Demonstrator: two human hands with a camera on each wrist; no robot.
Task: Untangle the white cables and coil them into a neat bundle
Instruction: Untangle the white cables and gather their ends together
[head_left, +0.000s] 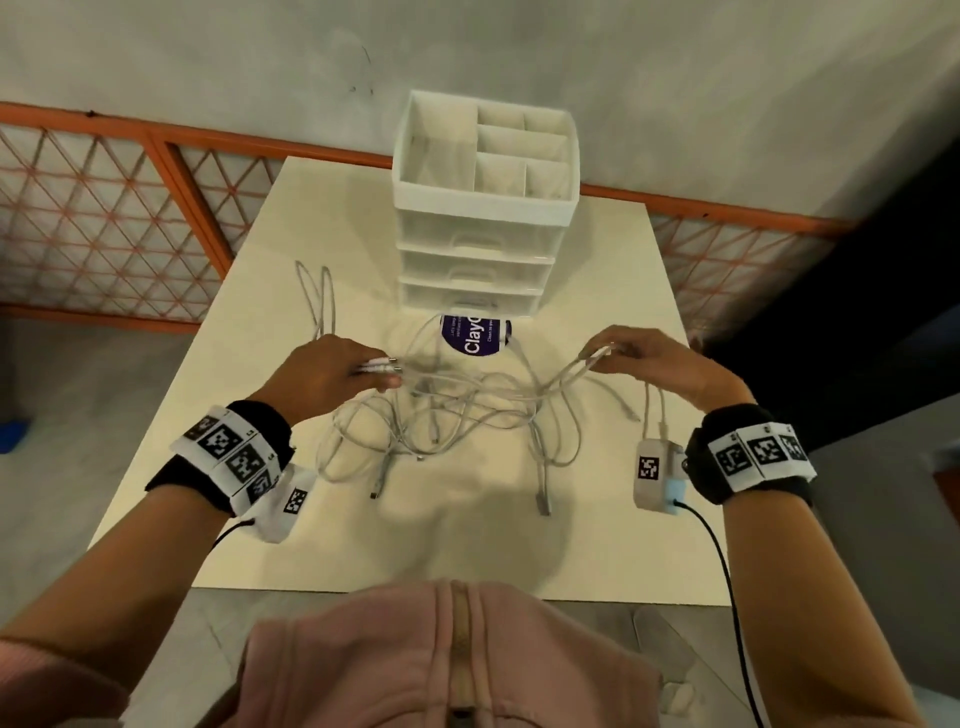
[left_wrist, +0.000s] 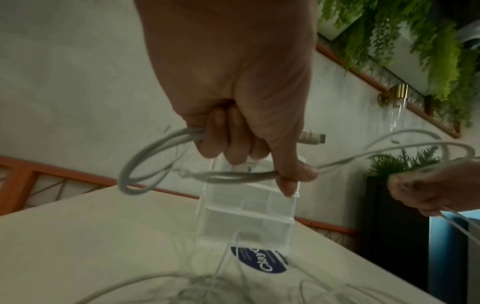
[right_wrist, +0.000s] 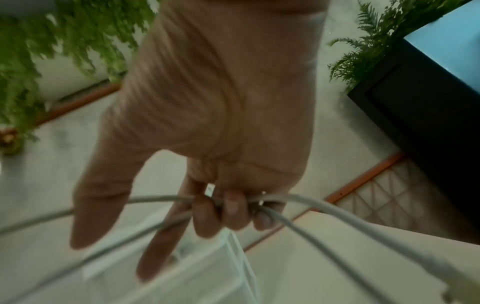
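Observation:
A tangle of white cables (head_left: 457, 415) lies on the cream table (head_left: 467, 545) between my hands. My left hand (head_left: 332, 371) grips several cable ends, with two plugs sticking out toward the right. In the left wrist view the left hand (left_wrist: 244, 148) has its fingers curled round cable loops (left_wrist: 145, 164), and a plug (left_wrist: 311, 137) shows past the thumb. My right hand (head_left: 644, 358) is raised on the right and holds cable strands (head_left: 582, 366) that stretch down into the tangle. The right wrist view shows the right hand (right_wrist: 228, 207) curled round two or three strands (right_wrist: 306, 205).
A white drawer organiser (head_left: 483, 208) with an open divided top stands at the table's back centre. A purple round sticker (head_left: 475, 335) lies in front of it. Two cable loops (head_left: 317, 296) trail toward the back left. An orange lattice fence runs behind the table.

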